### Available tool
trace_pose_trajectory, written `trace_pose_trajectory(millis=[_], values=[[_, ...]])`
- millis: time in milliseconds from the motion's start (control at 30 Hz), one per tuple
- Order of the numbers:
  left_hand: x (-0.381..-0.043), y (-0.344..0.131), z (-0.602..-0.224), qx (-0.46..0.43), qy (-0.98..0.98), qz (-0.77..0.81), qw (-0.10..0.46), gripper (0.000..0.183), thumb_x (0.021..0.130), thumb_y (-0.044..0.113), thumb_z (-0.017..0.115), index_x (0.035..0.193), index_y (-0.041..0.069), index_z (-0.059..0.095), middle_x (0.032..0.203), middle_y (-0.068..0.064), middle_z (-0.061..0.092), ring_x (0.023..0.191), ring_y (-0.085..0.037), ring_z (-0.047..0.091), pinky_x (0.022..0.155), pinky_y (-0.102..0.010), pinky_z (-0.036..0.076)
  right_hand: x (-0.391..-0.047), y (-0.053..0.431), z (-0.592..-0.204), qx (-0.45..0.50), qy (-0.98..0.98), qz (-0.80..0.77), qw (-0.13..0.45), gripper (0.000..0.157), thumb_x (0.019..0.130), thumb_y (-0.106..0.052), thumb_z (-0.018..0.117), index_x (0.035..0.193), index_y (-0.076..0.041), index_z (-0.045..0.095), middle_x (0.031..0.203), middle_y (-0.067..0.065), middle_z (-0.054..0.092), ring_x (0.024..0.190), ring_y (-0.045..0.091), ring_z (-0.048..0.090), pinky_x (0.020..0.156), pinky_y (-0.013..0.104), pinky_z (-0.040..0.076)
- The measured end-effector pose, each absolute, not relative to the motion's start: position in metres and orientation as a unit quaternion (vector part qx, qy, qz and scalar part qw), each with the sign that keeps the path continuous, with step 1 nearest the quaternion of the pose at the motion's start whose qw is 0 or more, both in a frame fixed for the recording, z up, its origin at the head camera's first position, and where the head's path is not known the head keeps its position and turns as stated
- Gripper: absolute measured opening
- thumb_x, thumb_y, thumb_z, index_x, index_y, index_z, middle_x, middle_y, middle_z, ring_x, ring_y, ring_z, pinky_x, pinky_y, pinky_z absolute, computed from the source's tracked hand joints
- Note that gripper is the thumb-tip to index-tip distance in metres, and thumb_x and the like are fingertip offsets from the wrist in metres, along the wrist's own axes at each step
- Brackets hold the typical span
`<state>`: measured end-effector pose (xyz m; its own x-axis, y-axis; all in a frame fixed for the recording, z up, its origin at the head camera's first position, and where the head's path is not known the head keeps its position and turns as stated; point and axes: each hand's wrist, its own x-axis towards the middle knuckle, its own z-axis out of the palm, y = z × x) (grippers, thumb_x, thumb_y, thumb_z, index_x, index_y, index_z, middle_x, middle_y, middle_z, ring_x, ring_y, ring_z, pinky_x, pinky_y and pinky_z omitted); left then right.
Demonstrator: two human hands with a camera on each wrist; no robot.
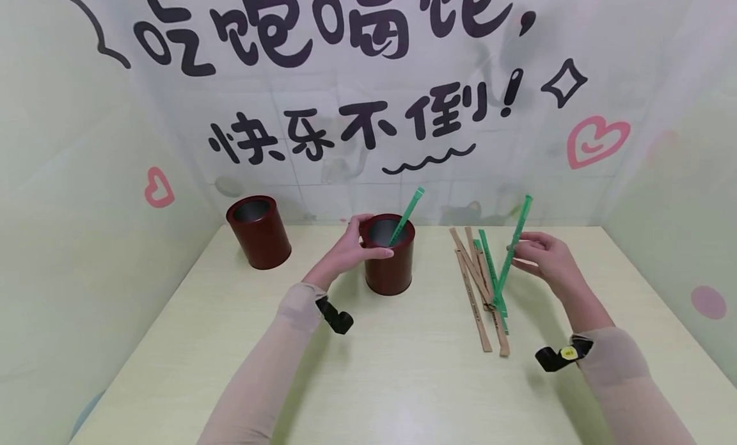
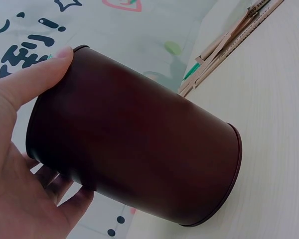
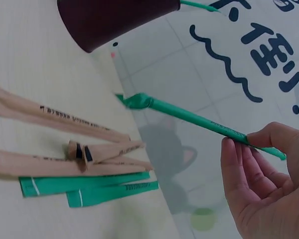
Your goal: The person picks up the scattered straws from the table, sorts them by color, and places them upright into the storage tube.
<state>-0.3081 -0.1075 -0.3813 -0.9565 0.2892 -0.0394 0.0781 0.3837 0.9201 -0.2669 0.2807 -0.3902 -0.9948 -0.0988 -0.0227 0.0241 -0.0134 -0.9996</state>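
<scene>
My left hand (image 1: pixel 351 247) grips a dark red cylindrical canister (image 1: pixel 389 272) near its rim, thumb on the near side and fingers round the far left. The canister stands upright on the table, and a green paper-wrapped straw (image 1: pixel 407 215) leans inside it, its top poking out. In the right wrist view, my right hand (image 3: pixel 266 184) pinches another green wrapped straw (image 3: pixel 189 117) between thumb and fingertips, off the table. Below and left of that hand lies a loose pile of brown wrapped straws (image 1: pixel 473 301) and green wrapped straws (image 1: pixel 489 266).
A second dark red canister (image 1: pixel 266 240) stands at the back left of the pale wooden table (image 1: pixel 368 387). Behind the table hangs a white backdrop (image 1: pixel 368 176) with large dark lettering. Pale side walls flank the table.
</scene>
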Motion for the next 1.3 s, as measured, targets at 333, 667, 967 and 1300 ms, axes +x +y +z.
trace_pose_trajectory(millis=[333,667,967,1300], values=[[-0.309,-0.108,-0.381,0.111,0.825,0.545,0.096,0.092,0.082,0.027,0.081,0.151,0.015,0.021,0.153,-0.009,0.037,0.141,-0.032,0.038,0.114,-0.053,0.039,-0.258,0.232,-0.354,-0.077,0.599,-0.795,-0.056,0.016,0.094,-0.003,0.065,0.108,-0.006,0.057,0.091,-0.005,0.072,0.083,0.006,0.072,0.076,0.024,0.060],[-0.309,-0.109,-0.378,0.111,0.825,0.546,0.095,0.093,0.083,0.027,0.080,0.152,0.015,0.019,0.155,-0.009,0.035,0.144,-0.033,0.035,0.115,-0.054,0.037,-0.260,0.178,-0.323,-0.118,0.580,-0.798,-0.113,0.014,0.092,0.002,0.065,0.102,-0.006,0.060,0.090,-0.002,0.070,0.083,0.008,0.069,0.076,0.025,0.061],[-0.309,-0.107,-0.381,0.114,0.823,0.548,0.094,0.092,0.082,0.028,0.081,0.151,0.016,0.021,0.152,-0.007,0.038,0.141,-0.029,0.038,0.116,-0.052,0.038,-0.269,0.139,-0.325,-0.127,0.620,-0.766,-0.117,0.016,0.092,0.003,0.064,0.102,-0.009,0.059,0.094,-0.004,0.068,0.087,0.007,0.069,0.077,0.025,0.060],[-0.307,-0.108,-0.385,0.111,0.827,0.544,0.090,0.092,0.081,0.029,0.082,0.150,0.016,0.023,0.151,-0.008,0.040,0.140,-0.029,0.038,0.114,-0.052,0.039,-0.268,0.127,-0.342,-0.140,0.704,-0.693,-0.065,0.034,0.094,-0.001,0.063,0.125,0.010,0.054,0.101,-0.009,0.067,0.092,0.003,0.069,0.082,0.021,0.059]])
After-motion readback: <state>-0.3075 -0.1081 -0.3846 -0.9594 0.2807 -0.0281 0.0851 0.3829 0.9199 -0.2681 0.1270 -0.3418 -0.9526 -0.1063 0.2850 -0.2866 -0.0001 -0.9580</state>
